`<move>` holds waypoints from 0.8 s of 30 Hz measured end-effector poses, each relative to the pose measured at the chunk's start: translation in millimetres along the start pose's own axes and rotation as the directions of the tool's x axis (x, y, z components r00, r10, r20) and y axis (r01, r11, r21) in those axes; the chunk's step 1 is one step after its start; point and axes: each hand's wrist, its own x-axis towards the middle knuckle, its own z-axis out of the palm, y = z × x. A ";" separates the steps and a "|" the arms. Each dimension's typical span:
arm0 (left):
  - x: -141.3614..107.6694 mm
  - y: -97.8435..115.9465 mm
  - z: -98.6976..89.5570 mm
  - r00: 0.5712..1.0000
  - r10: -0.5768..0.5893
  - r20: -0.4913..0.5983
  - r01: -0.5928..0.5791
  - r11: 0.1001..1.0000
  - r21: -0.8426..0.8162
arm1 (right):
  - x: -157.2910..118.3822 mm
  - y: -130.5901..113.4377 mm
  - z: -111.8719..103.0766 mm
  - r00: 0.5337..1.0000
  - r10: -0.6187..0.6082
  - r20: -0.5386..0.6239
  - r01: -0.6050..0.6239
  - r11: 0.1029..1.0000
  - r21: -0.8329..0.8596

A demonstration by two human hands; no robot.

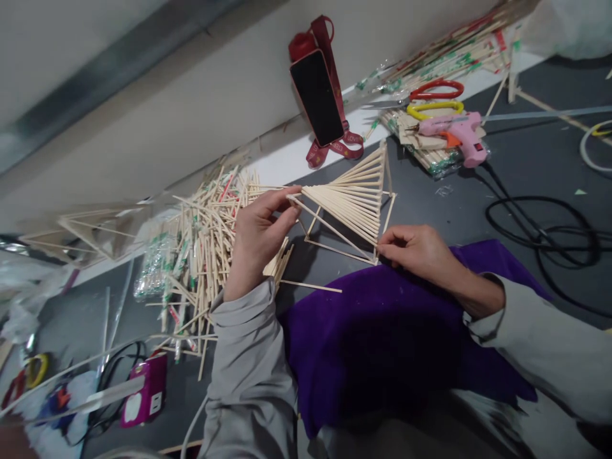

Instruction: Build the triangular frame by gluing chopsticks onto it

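Observation:
A small frame of thin wooden sticks (351, 194) stands on the dark grey table, with a fan of close-laid sticks forming a twisted surface. My left hand (261, 233) pinches the ends of the sticks at its left corner, thumb and index finger together. At the lower right edge of the fan, my right hand (418, 248) has its fingertips closed on a stick end. Which single stick lies in each pinch is partly hidden by the fingers. A loose stick (313, 286) lies on the table below the frame.
A pile of sticks (205, 248) lies left of my left hand. Behind the frame are a phone (317, 95) against a red bottle, scissors (435, 99) and a pink glue gun (459, 134) with a coiled black cable (540, 233). Purple cloth (382, 319) covers my lap.

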 end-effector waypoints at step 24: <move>3.3 2.8 19.6 0.930 -0.349 0.118 0.367 0.906 -0.212 | -9.9 -13.3 -19.0 0.991 -0.088 0.101 0.035 0.897 0.440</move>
